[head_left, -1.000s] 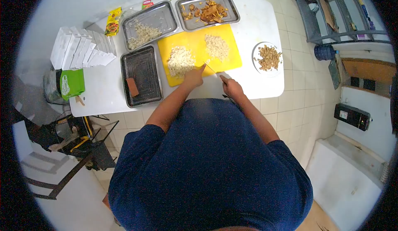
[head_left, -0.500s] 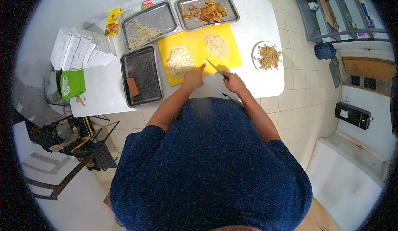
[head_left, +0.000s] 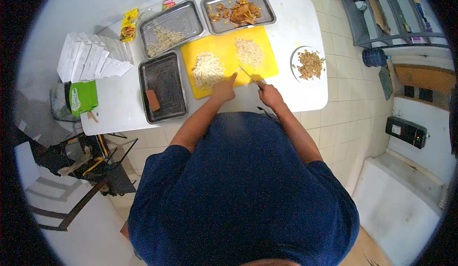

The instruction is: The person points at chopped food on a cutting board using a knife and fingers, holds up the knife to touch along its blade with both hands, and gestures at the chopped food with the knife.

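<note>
A yellow cutting board [head_left: 229,51] carries two piles of chopped pale food: a larger white pile [head_left: 208,69] on the left and a flatter beige pile [head_left: 249,53] on the right. My left hand [head_left: 223,90] rests at the board's near edge, beside the larger pile. One of its fingers is stretched out toward the knife; the others are partly hidden. In my right hand [head_left: 270,96] is a knife [head_left: 250,76], gripped by its handle. The blade slants up and left over the board, its tip just below the beige pile.
Behind the board stand a metal tray of pale shreds [head_left: 191,15] and a metal tray of browned pieces [head_left: 262,1]. A dark tray [head_left: 164,82] holding a reddish-brown block lies left. A plate of brown pieces [head_left: 310,66] sits right. White boxes [head_left: 90,58] line the left.
The knife's blade has swung slightly, its tip moving a little to the right. My left hand has hardly moved.
</note>
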A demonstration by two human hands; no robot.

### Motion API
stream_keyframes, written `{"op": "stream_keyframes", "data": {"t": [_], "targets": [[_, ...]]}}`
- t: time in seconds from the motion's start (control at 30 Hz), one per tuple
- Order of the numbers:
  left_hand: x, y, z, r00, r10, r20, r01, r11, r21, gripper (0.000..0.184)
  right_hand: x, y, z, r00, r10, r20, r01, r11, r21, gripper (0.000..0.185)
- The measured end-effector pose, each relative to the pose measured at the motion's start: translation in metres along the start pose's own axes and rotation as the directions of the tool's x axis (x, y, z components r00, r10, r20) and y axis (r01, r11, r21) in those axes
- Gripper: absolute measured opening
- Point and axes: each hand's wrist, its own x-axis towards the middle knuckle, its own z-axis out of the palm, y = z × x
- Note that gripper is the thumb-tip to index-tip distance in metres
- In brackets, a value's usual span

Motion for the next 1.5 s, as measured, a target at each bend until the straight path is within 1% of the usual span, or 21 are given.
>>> {"op": "stream_keyframes", "data": {"t": [0.03, 0.13, 0.23, 0.37, 0.43, 0.53, 0.63, 0.67, 0.77, 0.87, 0.97, 1.07, 1.17, 1.27, 1.37, 1.4, 1.5], "targets": [[-0.003, 0.001, -0.003, 1.000, 0.000, -0.004, 0.000, 1.000, -0.009, 0.084, 0.001, -0.004, 0.000, 0.999, 0.034, 0.008, -0.033, 0.999, -0.018, 0.044], [0.000, 0.000, 0.000, 1.000, -0.004, -0.007, 0.004, 1.000, 0.003, 0.085, -0.001, -0.015, 0.000, 0.992, 0.114, 0.044, -0.115, 0.993, 0.011, 0.044], [0.004, 0.004, 0.000, 0.999, -0.035, 0.009, 0.035, 0.999, 0.001, 0.086, 0.008, -0.010, -0.006, 0.996, -0.075, -0.050, 0.081, 0.990, 0.118, 0.044], [0.000, 0.005, -0.008, 0.997, -0.047, 0.059, 0.048, 0.999, -0.011, 0.086, 0.017, -0.009, -0.008, 0.999, -0.042, -0.006, 0.043, 0.993, 0.108, 0.043], [0.000, 0.002, -0.003, 0.999, -0.031, 0.031, 0.032, 0.999, -0.030, 0.087, 0.013, -0.015, -0.016, 1.000, -0.024, 0.014, 0.023, 0.994, 0.105, 0.043], [0.001, 0.001, -0.003, 0.999, -0.034, 0.020, 0.035, 0.998, -0.055, 0.086, 0.008, -0.014, -0.011, 0.999, -0.019, 0.033, 0.017, 0.998, 0.055, 0.044], [-0.003, 0.003, -0.009, 0.998, -0.044, 0.040, 0.047, 0.996, -0.077, 0.086, -0.003, -0.020, 0.001, 0.995, 0.089, 0.049, -0.089, 0.996, 0.003, 0.045], [-0.004, 0.005, -0.011, 0.998, -0.043, 0.049, 0.047, 0.996, -0.082, 0.086, -0.002, -0.015, 0.012, 0.992, 0.101, 0.070, -0.097, 0.993, -0.066, 0.047], [0.004, 0.000, 0.006, 0.999, -0.026, -0.039, 0.022, 0.996, -0.090, 0.087, -0.004, -0.011, 0.019, 0.996, 0.094, 0.006, -0.094, 0.995, -0.015, 0.043], [0.005, -0.003, 0.005, 0.999, 0.011, -0.032, -0.014, 0.997, -0.076, 0.087, 0.011, 0.003, 0.025, 0.997, -0.042, -0.066, 0.047, 0.996, 0.082, 0.039], [0.004, -0.006, -0.001, 0.999, 0.018, 0.046, -0.013, 0.994, -0.104, 0.088, 0.004, -0.016, 0.001, 0.999, -0.010, -0.038, 0.013, 0.998, 0.066, 0.038], [-0.006, -0.002, -0.002, 1.000, 0.009, -0.009, -0.010, 0.996, -0.087, 0.087, -0.004, -0.025, -0.005, 0.999, 0.038, 0.003, -0.038, 0.998, 0.056, 0.040], [-0.007, 0.001, -0.001, 0.998, -0.026, 0.055, 0.034, 0.988, -0.153, 0.090, -0.009, -0.021, 0.008, 0.997, 0.078, 0.013, -0.079, 0.994, 0.077, 0.042], [0.002, -0.003, 0.012, 1.000, -0.004, 0.026, 0.007, 0.990, -0.138, 0.090, -0.007, -0.025, 0.007, 0.996, 0.082, 0.018, -0.084, 0.991, 0.102, 0.042], [0.005, -0.003, 0.020, 0.999, 0.016, -0.038, -0.021, 0.989, -0.147, 0.088, 0.018, -0.010, 0.013, 0.999, -0.047, -0.011, 0.048, 0.975, 0.215, 0.042], [0.004, 0.000, 0.018, 1.000, 0.000, -0.024, -0.004, 0.989, -0.148, 0.088, 0.024, -0.014, 0.011, 0.996, -0.082, -0.039, 0.088, 0.974, 0.211, 0.043], [0.012, 0.003, 0.013, 1.000, -0.031, -0.002, 0.030, 0.988, -0.148, 0.087, 0.017, -0.027, 0.000, 0.999, -0.026, -0.033, 0.033, 0.971, 0.236, 0.042]]}}
